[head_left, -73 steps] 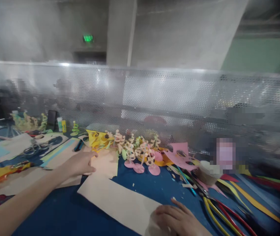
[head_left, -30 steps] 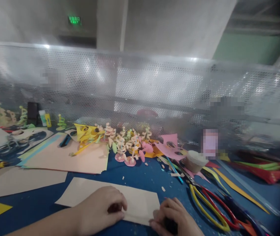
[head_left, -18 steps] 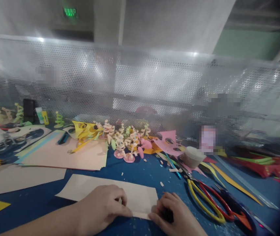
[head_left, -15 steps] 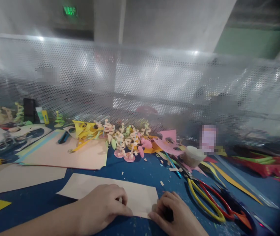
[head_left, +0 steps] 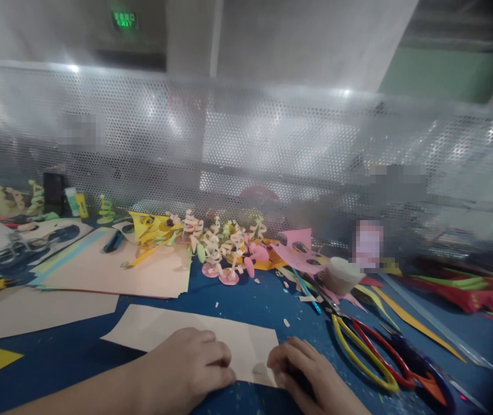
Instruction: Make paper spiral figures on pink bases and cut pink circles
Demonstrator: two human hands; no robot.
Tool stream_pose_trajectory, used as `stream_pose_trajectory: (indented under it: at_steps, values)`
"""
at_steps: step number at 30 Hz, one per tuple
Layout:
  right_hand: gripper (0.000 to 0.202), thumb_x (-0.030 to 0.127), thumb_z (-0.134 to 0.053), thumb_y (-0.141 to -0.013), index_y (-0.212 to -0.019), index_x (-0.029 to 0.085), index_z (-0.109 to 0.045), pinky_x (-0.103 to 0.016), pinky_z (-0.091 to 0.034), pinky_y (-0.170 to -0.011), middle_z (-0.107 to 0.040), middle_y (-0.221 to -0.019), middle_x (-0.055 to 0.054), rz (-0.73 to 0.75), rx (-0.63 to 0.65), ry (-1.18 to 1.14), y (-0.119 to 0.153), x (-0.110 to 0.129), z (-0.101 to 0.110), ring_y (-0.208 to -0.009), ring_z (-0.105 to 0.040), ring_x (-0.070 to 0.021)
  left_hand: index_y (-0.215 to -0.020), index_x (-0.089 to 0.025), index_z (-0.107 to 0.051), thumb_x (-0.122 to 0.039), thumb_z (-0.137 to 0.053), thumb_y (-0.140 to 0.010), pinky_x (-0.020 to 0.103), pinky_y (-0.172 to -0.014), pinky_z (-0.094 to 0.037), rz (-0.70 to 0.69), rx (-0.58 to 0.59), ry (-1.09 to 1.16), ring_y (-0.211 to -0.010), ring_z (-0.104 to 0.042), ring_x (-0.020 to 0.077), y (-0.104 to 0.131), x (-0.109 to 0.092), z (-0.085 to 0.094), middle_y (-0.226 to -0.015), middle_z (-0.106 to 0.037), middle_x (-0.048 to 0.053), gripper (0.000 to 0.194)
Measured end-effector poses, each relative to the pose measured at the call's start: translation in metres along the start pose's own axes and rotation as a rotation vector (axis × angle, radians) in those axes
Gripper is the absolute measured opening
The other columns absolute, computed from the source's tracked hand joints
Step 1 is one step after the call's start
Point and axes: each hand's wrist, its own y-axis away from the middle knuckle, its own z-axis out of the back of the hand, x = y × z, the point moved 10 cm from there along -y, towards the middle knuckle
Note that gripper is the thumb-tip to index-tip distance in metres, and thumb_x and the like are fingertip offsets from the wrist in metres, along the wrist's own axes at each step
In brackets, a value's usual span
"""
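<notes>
A pale strip of paper (head_left: 164, 323) lies on the blue table, its left end lifted a little and its near edge by my hands. My left hand (head_left: 189, 366) rests over the near edge of the strip, fingers curled and pressed together against the thumb. At the strip's right end is my right hand (head_left: 304, 372), its fingers bent inward and the tips touching the paper. A small greyish patch shows on the paper between the two hands; I cannot tell what it is. The palms and the undersides of the fingers are hidden.
Red-and-yellow-handled scissors (head_left: 371, 351) lie right of my right hand. Beyond the strip stand several curled paper figures (head_left: 220, 245), with a stack of coloured sheets (head_left: 116, 268) to their left. A white cup (head_left: 342, 275) and a perforated metal screen (head_left: 272, 138) are behind.
My left fingers have closed more against the thumb. My right hand has shifted slightly right, and the greyish patch shows on the paper. The strip has stayed almost in place.
</notes>
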Motion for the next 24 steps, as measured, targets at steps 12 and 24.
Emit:
stream_pose_trajectory:
  at_steps: [12, 24]
  values:
    - [0.027, 0.046, -0.055, -0.079, -0.104, 0.037, -0.058, -0.029, -0.045, -0.067, -0.064, -0.083, 0.002, 0.487, -0.269, 0.483, 0.006, 0.059, 0.008, -0.071, -0.059, -0.0152, -0.093, -0.022, -0.056, -0.017, -0.048, -0.084, 0.026, -0.057, -0.039, -0.003, 0.01, 0.003, -0.068, -0.055, 0.0145, -0.001, 0.001, 0.0, -0.087, -0.065, -0.001, 0.013]
    - [0.006, 0.027, -0.058, -0.076, -0.081, 0.027, -0.061, -0.035, -0.044, -0.079, -0.065, -0.071, 0.005, 0.558, -0.261, 0.534, 0.011, 0.068, 0.027, -0.071, -0.06, -0.0151, -0.094, -0.024, -0.055, -0.014, -0.05, -0.082, 0.025, -0.059, -0.038, -0.004, -0.022, 0.018, -0.068, -0.054, 0.0137, 0.001, 0.002, 0.001, -0.085, -0.064, -0.001, 0.017]
